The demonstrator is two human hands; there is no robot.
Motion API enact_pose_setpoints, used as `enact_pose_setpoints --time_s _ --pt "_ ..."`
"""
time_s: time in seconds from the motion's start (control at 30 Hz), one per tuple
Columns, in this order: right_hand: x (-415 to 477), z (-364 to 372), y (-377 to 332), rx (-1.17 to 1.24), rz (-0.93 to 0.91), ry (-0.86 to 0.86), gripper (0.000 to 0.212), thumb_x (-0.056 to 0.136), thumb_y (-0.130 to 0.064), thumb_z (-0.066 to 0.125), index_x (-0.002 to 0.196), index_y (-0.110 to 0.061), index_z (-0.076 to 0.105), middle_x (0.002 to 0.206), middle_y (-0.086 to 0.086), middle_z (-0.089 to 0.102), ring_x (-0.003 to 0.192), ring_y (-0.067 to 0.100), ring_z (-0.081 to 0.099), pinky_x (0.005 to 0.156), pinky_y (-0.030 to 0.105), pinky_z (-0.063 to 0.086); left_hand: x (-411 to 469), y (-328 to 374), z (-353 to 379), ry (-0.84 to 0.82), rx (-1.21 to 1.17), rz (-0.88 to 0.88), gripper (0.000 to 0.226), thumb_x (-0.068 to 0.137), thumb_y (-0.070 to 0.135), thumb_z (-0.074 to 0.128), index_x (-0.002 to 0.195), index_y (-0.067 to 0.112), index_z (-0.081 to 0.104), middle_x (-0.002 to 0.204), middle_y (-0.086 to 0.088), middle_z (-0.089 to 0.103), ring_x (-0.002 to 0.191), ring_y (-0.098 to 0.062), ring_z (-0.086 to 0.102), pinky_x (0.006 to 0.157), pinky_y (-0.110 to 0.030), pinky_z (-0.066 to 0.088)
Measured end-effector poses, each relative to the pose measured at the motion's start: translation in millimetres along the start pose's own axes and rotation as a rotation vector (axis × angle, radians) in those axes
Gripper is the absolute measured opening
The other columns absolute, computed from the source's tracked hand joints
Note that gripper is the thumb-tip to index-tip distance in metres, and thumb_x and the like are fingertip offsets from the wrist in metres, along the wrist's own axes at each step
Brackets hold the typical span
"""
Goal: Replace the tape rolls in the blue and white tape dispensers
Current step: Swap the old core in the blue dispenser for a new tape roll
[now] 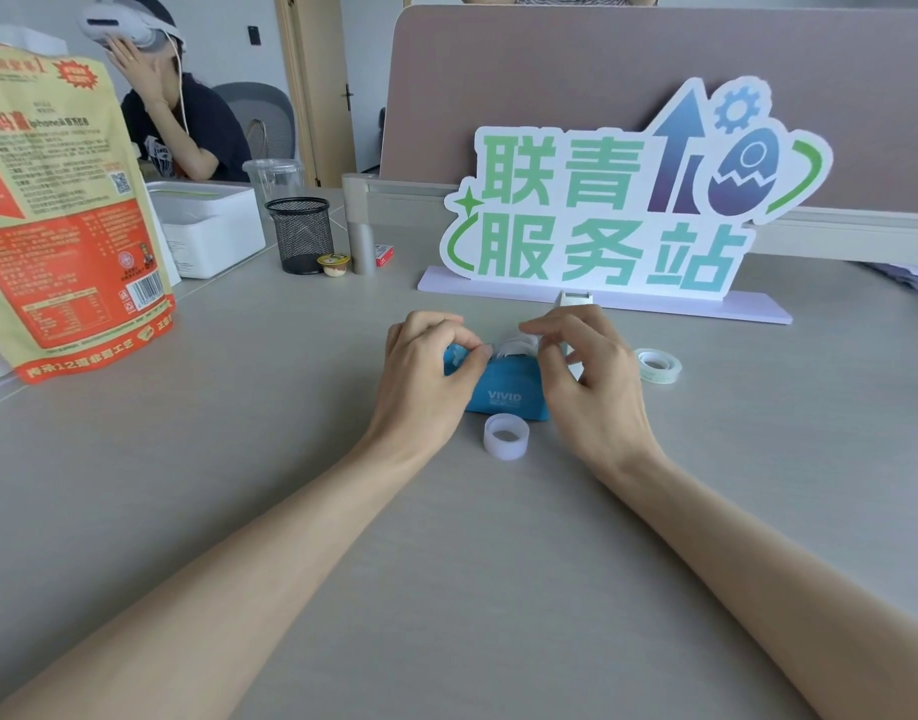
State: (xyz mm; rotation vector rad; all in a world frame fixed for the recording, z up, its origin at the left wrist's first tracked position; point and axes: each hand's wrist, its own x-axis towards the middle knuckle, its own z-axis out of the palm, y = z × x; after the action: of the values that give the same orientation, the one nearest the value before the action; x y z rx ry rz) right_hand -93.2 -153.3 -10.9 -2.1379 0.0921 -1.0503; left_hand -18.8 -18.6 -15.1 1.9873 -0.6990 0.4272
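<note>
While the blue dispenser [503, 394] sits mid-table [290, 407], left hand [425, 376] pinches its far end, fingers closed on it. Right hand [589, 376] curls over its top; grip unclear (fingers hide contact). White dispenser [573, 299] behind. Loose tape rolls: one [505, 435] just in front, another [660, 364] right.

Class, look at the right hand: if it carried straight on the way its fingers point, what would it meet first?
The right hand points left, over the blue dispenser, so it would probably meet the left hand's fingertips first, though depth is hard to judge.
</note>
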Motion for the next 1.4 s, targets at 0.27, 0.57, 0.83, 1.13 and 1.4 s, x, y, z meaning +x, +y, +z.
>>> enact_pose_setpoints --time_s 0.27,0.57,0.83,1.13,1.4 --pt "-1.9 -1.5 1.7 -0.015 -0.02 0.035 0.031 0.083 -0.004 0.05 0.094 -0.014 0.078 0.082 -0.013 0.059 0.075 -0.009 0.054 0.062 0.004 0.034 0.2 1.4 -1.9 0.001 -0.033 -0.03 0.008 0.087 0.021 0.064 0.082 0.017 0.067 0.109 0.01 0.051 0.111 -0.007 0.043 0.081 0.007 0.022" --pt "-2.7 -3.5 -4.3 -0.019 0.062 -0.019 0.028 0.086 -0.002 0.051 0.097 -0.015 0.074 0.092 -0.007 0.063 0.081 0.0 0.058 0.071 0.011 0.043 3.2 0.1 -1.3 0.004 -0.133 -0.111 0.008 0.088 0.021 0.063 0.08 0.021 0.066 0.109 0.01 0.053 0.114 -0.01 0.048 0.084 -0.004 0.031" --pt "0.7 -3.0 -1.2 -0.034 0.077 -0.023 0.032 0.087 -0.007 0.048 0.116 -0.017 0.058 0.098 -0.005 0.06 0.104 0.021 0.054 0.09 0.035 0.046 7.5 -2.4 -4.5 0.03 -0.357 -0.355 0.017 0.094 0.025 0.05 0.104 0.016 0.061 0.106 0.007 0.059 0.083 0.003 0.051 0.061 0.0 0.036" --pt "1.7 -1.5 0.7 -0.014 0.124 -0.04 0.033 0.088 -0.006 0.048 0.116 -0.019 0.059 0.104 -0.004 0.061 0.103 0.021 0.055 0.089 0.038 0.048 13.8 -11.6 -19.9 0.082 -0.361 -0.489 0.016 0.093 0.026 0.049 0.086 0.012 0.053 0.068 0.005 0.043 0.062 -0.011 0.04 0.055 -0.023 0.032" --pt "1.0 -2.1 0.1 0.005 0.148 -0.057 0.032 0.088 -0.006 0.047 0.114 -0.02 0.059 0.106 -0.002 0.061 0.103 0.02 0.055 0.081 0.026 0.043 18.7 -23.6 -33.1 0.123 -0.293 -0.478 0.014 0.09 0.021 0.051 0.077 0.016 0.053 0.067 0.009 0.048 0.061 -0.006 0.042 0.056 -0.023 0.034"
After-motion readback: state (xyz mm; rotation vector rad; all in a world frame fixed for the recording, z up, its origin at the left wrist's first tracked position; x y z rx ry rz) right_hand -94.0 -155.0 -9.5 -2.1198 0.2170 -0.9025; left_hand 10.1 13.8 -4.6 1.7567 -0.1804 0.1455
